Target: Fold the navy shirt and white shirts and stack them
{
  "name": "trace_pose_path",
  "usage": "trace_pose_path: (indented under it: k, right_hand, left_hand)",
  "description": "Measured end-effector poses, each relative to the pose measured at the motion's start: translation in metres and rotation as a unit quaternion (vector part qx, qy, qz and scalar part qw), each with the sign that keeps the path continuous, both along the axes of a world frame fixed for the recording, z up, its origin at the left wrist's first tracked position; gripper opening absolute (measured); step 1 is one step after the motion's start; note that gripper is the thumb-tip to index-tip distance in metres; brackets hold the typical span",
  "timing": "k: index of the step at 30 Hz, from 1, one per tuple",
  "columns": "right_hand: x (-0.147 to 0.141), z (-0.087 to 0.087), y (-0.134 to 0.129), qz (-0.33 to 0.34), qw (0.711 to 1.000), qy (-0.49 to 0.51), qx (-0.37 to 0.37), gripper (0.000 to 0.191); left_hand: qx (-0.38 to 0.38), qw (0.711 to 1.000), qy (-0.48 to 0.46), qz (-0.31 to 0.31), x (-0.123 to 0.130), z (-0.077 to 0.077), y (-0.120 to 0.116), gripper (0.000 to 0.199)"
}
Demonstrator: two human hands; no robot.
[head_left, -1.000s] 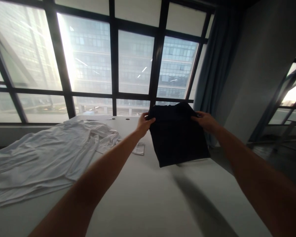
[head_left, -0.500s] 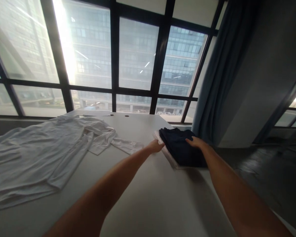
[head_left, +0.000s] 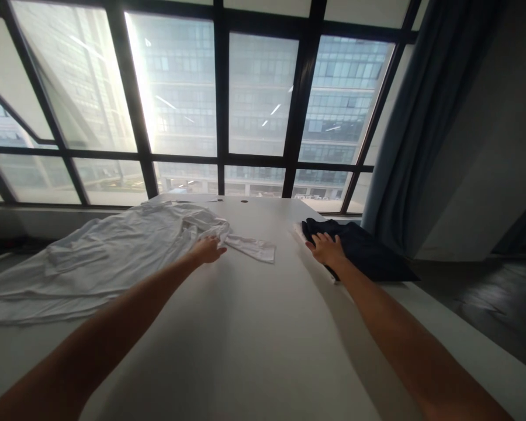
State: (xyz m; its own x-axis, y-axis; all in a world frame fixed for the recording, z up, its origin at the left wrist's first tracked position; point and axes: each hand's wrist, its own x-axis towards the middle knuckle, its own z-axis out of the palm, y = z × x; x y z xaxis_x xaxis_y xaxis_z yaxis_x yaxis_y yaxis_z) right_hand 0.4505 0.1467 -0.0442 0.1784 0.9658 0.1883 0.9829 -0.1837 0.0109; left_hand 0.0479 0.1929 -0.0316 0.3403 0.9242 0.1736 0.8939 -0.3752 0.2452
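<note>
A tall window [head_left: 263, 93] with a dark frame stands behind the white table [head_left: 254, 327], and a blue curtain [head_left: 414, 128] hangs at its right. A white shirt [head_left: 127, 251] lies spread and wrinkled over the table's left part, one sleeve [head_left: 256, 249] stretched to the right. The dark cloth [head_left: 370, 254] lies near the right edge (something white peeks out along its left side). The right hand [head_left: 326, 249] is open, fingers spread over the cloth's left edge; the left hand [head_left: 207, 249], also open, is at the shirt beside the sleeve (contact unclear).
</note>
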Motion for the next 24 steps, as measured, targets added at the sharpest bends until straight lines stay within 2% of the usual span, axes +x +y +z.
trace_pose_path:
  k: [2, 5, 8, 10, 14, 17, 19, 21, 24]
  right_hand:
    - [-0.032, 0.005, 0.0, 0.07, 0.997, 0.017, 0.012, 0.055]
    - [-0.087, 0.005, 0.004, 0.161, 0.985, 0.048, -0.042, 0.063]
    - [-0.129, 0.0, 0.011, 0.137, 0.987, 0.046, -0.071, 0.07]
    - [-0.143, -0.001, 0.016, 0.107, 0.991, 0.054, -0.065, 0.062]
    - [-0.148, 0.006, 0.019, 0.083, 0.991, 0.082, -0.073, 0.029]
    - [-0.152, 0.013, 0.014, 0.063, 0.994, 0.059, -0.068, 0.025]
    - [-0.163, 0.016, 0.01, 0.072, 0.994, 0.061, -0.062, 0.023]
    - [-0.182, 0.016, 0.008, 0.098, 0.989, 0.095, -0.06, 0.023]
    - [-0.223, 0.015, 0.012, 0.144, 0.972, 0.169, -0.076, 0.036]
  left_hand:
    - [0.01, 0.996, 0.068, 0.049, -0.032, 0.004, -0.01, 0.054]
    - [-0.014, 0.98, 0.145, 0.137, -0.067, 0.011, -0.026, 0.068]
    - [-0.068, 0.966, 0.166, 0.188, -0.087, 0.014, -0.038, 0.062]
    - [-0.083, 0.964, 0.163, 0.193, -0.095, 0.013, -0.042, 0.049]
    - [-0.059, 0.971, 0.142, 0.182, -0.104, 0.008, -0.042, 0.039]
    - [-0.064, 0.978, 0.117, 0.161, -0.108, 0.005, -0.034, 0.048]
    - [-0.069, 0.978, 0.102, 0.17, -0.112, 0.003, -0.03, 0.056]
    - [-0.069, 0.974, 0.1, 0.193, -0.118, 0.003, -0.029, 0.054]
    - [-0.077, 0.967, 0.109, 0.219, -0.128, 0.004, -0.03, 0.052]
